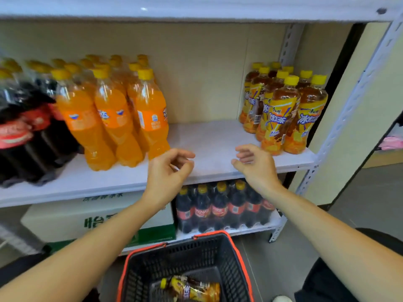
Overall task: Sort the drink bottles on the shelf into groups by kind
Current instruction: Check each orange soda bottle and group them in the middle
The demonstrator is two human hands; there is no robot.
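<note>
On the white shelf [209,140] stand three groups. Dark cola bottles [24,131] with red labels fill the far left. Several orange soda bottles [113,114] stand beside them. Several iced tea bottles [283,110] with yellow labels stand at the far right. My left hand [170,171] hovers at the shelf's front edge, just right of the orange sodas, fingers loosely curled and holding nothing. My right hand [255,164] hovers over the front edge left of the iced teas, also loosely curled and holding nothing. One iced tea bottle [192,288] lies in the basket below.
A black basket with red rim [235,247] sits on the floor in front of me. The lower shelf holds a pack of cola bottles [222,208] and a white and green carton [98,219]. A metal upright [353,101] bounds the shelf's right side.
</note>
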